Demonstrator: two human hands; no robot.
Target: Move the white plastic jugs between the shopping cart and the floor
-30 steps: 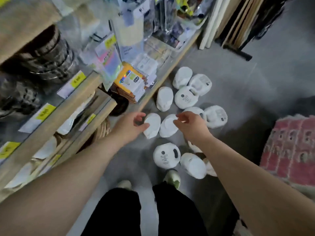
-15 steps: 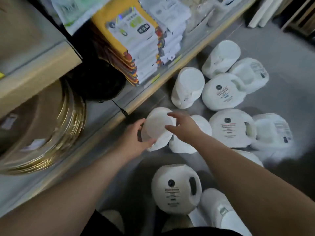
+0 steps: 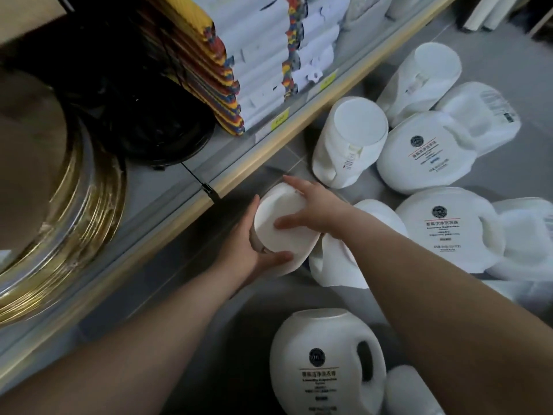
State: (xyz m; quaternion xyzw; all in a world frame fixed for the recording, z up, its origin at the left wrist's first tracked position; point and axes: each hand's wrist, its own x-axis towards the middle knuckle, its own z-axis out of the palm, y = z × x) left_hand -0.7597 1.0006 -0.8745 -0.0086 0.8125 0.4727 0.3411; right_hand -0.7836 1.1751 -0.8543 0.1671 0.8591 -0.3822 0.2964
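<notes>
The left hand [image 3: 250, 247] grips the jug [image 3: 287, 235] from its left side, fingers curled up along the wall and thumb laid across the near edge; the right hand [image 3: 317, 209] holds the same jug from above, thumb pressed on the flat white end that faces the camera, fingers reaching over the far rim; so the jug sits between both hands, low over the floor [image 3: 191, 265]; whether it touches the floor I cannot tell.

Just right of the right hand, partly under that forearm, lies a second jug [image 3: 338, 268], touching the held one; beyond the right hand stands a tall jug [image 3: 350, 142], flat end up, apart from the fingers; further right of the hands lie labelled jugs [image 3: 449, 235], flat on their sides and crowded together; nearer than the hands, below the right forearm, lies a handled jug [image 3: 326, 366] with its label up.

Left of the left hand runs the shelf [image 3: 263, 146], its wooden edge close by the held jug; on it, beyond the hands, stacked packets [image 3: 263, 70]; far left of the left hand, gold plates [image 3: 77, 223] and a black dish [image 3: 155, 127].
</notes>
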